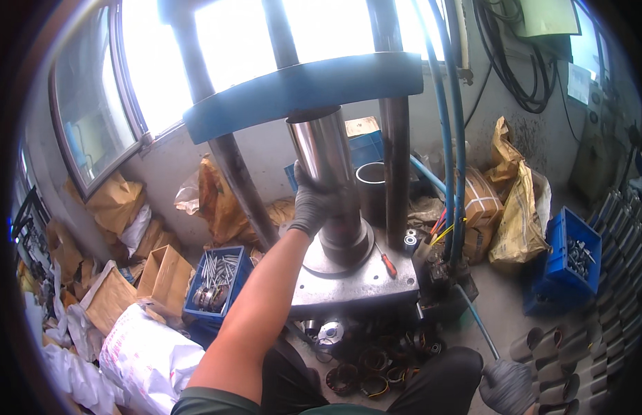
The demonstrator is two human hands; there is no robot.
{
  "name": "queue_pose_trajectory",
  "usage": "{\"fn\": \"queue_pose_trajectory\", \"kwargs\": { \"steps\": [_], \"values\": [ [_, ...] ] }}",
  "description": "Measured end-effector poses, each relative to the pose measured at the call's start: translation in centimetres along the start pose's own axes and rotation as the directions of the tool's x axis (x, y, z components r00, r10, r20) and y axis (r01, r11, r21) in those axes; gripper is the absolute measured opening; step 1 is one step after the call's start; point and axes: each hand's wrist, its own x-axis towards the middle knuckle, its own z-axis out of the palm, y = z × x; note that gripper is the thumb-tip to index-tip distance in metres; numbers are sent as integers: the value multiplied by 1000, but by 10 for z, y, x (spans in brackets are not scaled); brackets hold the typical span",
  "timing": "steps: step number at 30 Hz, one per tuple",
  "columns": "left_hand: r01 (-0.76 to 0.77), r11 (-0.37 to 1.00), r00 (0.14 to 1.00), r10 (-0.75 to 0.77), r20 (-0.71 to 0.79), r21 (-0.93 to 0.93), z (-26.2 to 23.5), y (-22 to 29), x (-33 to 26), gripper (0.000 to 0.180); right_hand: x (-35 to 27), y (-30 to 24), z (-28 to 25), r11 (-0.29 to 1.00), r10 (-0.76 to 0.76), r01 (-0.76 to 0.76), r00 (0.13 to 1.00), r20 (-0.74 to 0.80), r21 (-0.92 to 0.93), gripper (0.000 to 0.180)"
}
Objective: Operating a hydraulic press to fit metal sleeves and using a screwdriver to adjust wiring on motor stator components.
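Note:
My left hand (319,206), in a dark grey glove, is wrapped against the side of a shiny steel tube (322,145). The tube stands upright on a round stepped base (355,252) on the press's metal table (328,294), its top close under the blue crossbeam (307,90). At the lower right, my gloved right hand (508,386) grips the end of a long metal lever (476,319), which runs up to the valve block beside the press. A red-handled screwdriver (388,264) lies on the table, right of the round base.
Steel columns (395,173) flank the tube. Blue hoses (451,131) hang at the right. Blue bins (241,277) of metal shafts and a blue bin (573,242) of small parts stand on either side. Wound stator rings (373,360) lie below; rows of steel tubes (611,277) stand right.

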Motion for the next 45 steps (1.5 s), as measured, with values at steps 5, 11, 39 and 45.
{"fn": "queue_pose_trajectory", "kwargs": {
  "steps": [5, 11, 39, 45],
  "values": [
    [-183, 423, 965, 251, 79, 887, 13, -17, -17, 102, 0, 1, -2, 999, 6, -5, 999, -46, 35, 9],
    [-268, 117, 925, 311, 221, 956, -1, -10, -24, 74, 11, -2, -17, 1000, 15, -14, 997, -78, 12, 9],
    [-189, 721, 977, 204, 56, 666, -20, 9, 4, 81, 25, 9, -47, 974, -89, 159, 922, 377, -161, 16],
    [-337, 184, 905, 335, 263, 923, -28, -9, -60, 93, 58, -9, -75, 968, -194, 182, 979, -60, -173, 15]
  ]
}}
